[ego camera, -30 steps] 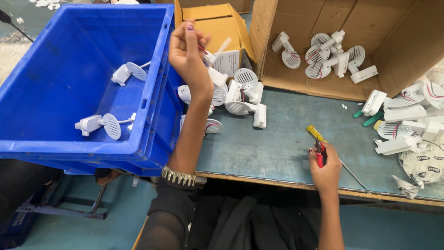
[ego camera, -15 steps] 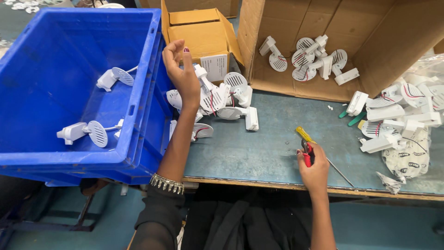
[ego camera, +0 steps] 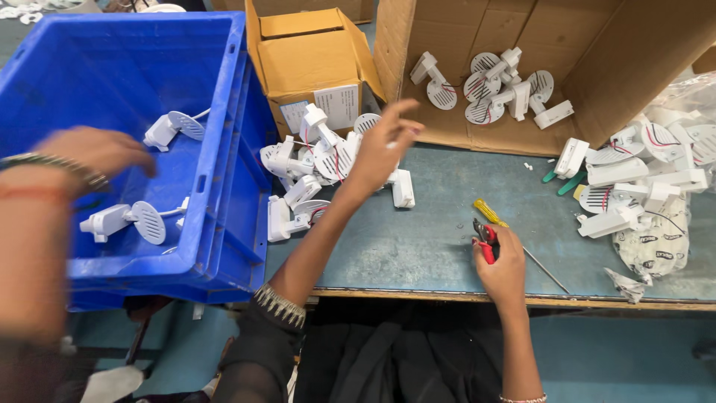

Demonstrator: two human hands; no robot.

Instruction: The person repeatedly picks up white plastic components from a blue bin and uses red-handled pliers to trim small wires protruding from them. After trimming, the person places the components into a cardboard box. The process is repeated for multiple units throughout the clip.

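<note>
Left hand [ego camera: 380,149] lowered onto white parts [ego camera: 321,160].

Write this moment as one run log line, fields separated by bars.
left hand open over white parts pile | right hand holds red-handled pliers | another person's hand in blue crate

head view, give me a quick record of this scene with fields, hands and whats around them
left hand: open, fingers spread over the pile of white parts, holding nothing visible
right hand: closed on red-handled pliers, resting on the table
screwdriver: yellow handle, lying beside the right hand
blue crate: left of the pile, a few white parts inside
other person's hand: blurred, over the crate
big carton: on its side, more white parts inside
small carton: open, behind the pile
</note>
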